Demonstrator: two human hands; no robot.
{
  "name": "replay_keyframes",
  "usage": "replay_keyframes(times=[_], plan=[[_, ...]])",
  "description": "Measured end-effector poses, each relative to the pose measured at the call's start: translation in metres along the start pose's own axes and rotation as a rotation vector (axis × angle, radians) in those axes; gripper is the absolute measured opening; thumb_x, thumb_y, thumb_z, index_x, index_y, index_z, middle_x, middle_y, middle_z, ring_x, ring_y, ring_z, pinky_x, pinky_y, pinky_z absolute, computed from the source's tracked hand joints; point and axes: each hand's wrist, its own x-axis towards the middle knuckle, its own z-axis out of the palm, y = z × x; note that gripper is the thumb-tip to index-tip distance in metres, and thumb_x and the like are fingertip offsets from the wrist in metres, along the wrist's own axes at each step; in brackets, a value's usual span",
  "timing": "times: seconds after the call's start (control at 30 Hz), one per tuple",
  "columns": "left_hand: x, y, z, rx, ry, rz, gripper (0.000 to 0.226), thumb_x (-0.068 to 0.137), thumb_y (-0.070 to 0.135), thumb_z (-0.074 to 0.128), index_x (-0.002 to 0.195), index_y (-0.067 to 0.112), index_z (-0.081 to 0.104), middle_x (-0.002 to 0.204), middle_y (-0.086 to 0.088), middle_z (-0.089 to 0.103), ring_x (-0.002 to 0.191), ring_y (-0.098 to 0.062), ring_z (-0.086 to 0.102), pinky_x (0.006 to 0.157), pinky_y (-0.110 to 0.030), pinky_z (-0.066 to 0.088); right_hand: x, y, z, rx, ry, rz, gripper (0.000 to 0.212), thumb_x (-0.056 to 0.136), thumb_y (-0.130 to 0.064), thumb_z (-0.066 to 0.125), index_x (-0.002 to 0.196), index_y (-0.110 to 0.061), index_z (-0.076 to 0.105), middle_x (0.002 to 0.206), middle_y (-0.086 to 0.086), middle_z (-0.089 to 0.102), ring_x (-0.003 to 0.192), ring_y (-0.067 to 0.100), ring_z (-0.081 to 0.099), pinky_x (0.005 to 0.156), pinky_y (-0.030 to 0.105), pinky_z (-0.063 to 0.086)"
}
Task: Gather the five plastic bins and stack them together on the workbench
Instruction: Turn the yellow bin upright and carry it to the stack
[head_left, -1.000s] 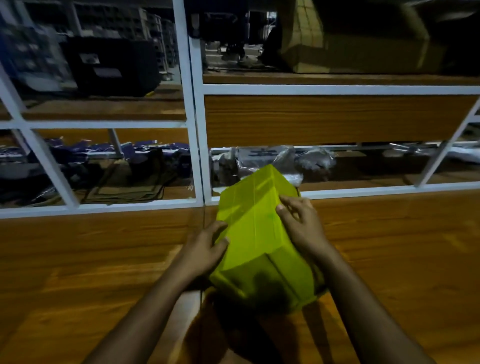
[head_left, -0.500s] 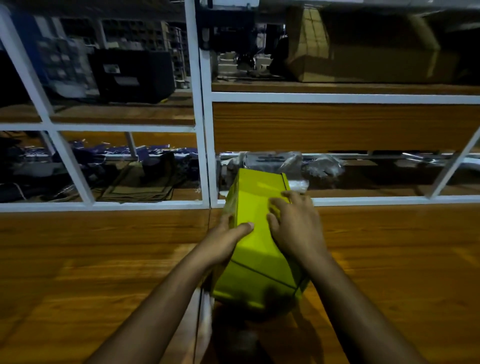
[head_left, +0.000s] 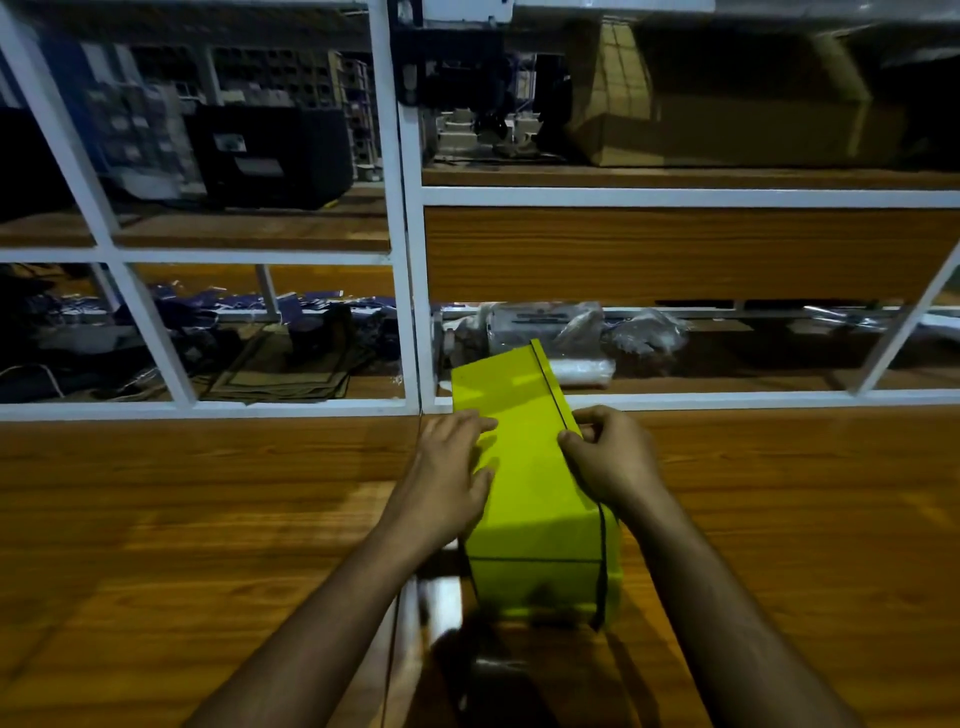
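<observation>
The yellow-green bin (head_left: 530, 483) is now between the two hands, standing on the wooden workbench (head_left: 208, 545) with a flat closed side turned up. One second ago it was tilted and turned at an angle; since then it has been rotated until its long side points away from the person, toward the white shelf frame (head_left: 410, 291) beyond the fingers. The left hand (head_left: 447, 483) lies flat on the top face, with fingers nearly straight and spread, pressing and not gripping. The right hand (head_left: 605, 460) has curled fingers and thumb that pinch the right upper edge of the bin. I think the person is setting this bin straight, perhaps to turn it open side up for stacking. Other bins I cannot see near the hands, so most of the gathering seems not done yet.
</observation>
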Motion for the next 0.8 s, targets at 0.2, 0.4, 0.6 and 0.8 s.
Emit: replay_keyframes(times=[0.2,0.4,0.6,0.8], plan=[[0.000,0.004,0.007,-0.185,-0.069,-0.106,0.049,0.088,0.041,0.059,0.133,0.021,0.055,0.132,0.001,0.056,0.122,-0.014,0.052,0.100,-0.037,0.046,0.003,0.004,0.012,0.160,-0.081,0.000,0.047,0.070,-0.039,0.067,0.112,-0.017,0.069,0.093,0.001,0.077,0.085,0.022,0.073,0.080,0.048,0.059],[0.005,-0.013,-0.008,-0.190,-0.022,-0.337,0.058,0.089,0.059,0.040,0.133,0.025,0.054,0.133,-0.009,0.054,0.126,-0.025,0.045,0.102,-0.036,0.035,0.001,-0.009,0.013,0.168,-0.177,-0.153,0.026,0.097,-0.028,0.056,0.101,-0.009,0.073,0.086,0.008,0.074,0.062,0.016,0.067,0.057,0.037,0.052],[0.002,-0.041,-0.036,-0.270,-0.089,-0.527,0.099,0.067,0.094,0.022,0.131,0.028,0.057,0.140,-0.007,0.054,0.131,-0.028,0.046,0.109,-0.050,0.035,0.031,0.034,0.026,-0.336,-0.221,-0.049,0.045,0.097,-0.035,0.056,0.131,-0.006,0.061,0.130,0.016,0.065,0.119,0.032,0.061,0.094,0.036,0.047],[-0.009,-0.047,-0.053,-0.613,-0.073,-0.631,0.034,0.101,0.044,0.039,0.121,0.026,0.060,0.123,-0.001,0.064,0.108,-0.020,0.060,0.091,-0.036,0.047,0.024,0.057,0.049,0.035,-0.392,0.124,0.027,0.103,-0.012,0.044,0.125,-0.007,0.058,0.084,0.017,0.062,0.053,0.018,0.049,0.048,0.028,0.039]])
